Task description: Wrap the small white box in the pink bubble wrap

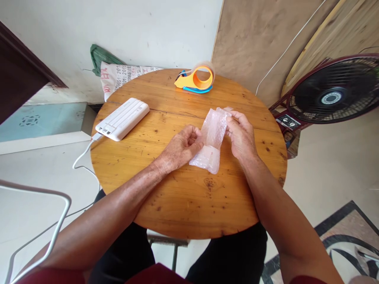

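A clear bubble wrap pouch [213, 132] is held over the middle of the round table, its lower part wrapped around something pale that I cannot make out. My left hand [185, 146] pinches the pouch's left edge between thumb and curled fingers. At the upper right corner, my right hand [240, 132] grips the wrap with thumb and fingers pressed together. The pouch's lower end rests on or just above the wood; which one I cannot tell.
On the wooden table [189, 209] stand an orange and blue tape dispenser [195, 79] at the back and a white power bank [122, 118] at the left. A white cable [84, 154] runs off the left edge. A fan [331, 96] stands at the right.
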A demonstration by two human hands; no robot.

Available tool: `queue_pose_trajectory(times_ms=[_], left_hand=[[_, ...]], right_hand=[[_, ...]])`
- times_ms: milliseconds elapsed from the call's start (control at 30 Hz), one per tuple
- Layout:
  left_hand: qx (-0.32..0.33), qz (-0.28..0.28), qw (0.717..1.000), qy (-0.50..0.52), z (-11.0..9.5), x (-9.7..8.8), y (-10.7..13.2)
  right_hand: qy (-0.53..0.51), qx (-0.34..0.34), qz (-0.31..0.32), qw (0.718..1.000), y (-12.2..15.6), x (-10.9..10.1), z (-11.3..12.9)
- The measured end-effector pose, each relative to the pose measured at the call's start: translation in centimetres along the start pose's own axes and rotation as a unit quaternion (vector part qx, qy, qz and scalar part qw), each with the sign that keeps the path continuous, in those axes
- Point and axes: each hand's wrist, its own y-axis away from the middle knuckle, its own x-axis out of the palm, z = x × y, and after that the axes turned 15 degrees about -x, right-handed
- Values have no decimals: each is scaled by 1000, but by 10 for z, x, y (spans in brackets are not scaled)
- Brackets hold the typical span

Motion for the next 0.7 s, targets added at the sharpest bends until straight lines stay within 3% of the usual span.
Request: queue_pose_trajectory(times_ms=[133,300,533,700], left_hand=[[-35,-10,998,-53,-3,-1,2],[-38,-33,996,-73,-2,-1,2],[53,1,993,-107,-3,-1,1],[100,-2,984,-146,-4,-1,2]], right_hand=[[24,-21,-33,999,-1,-4,0],[79,-125,-72,986,2,-5,14],[72,-62,142,985,14,4,32],[73,-46,197,977,18,9,31]])
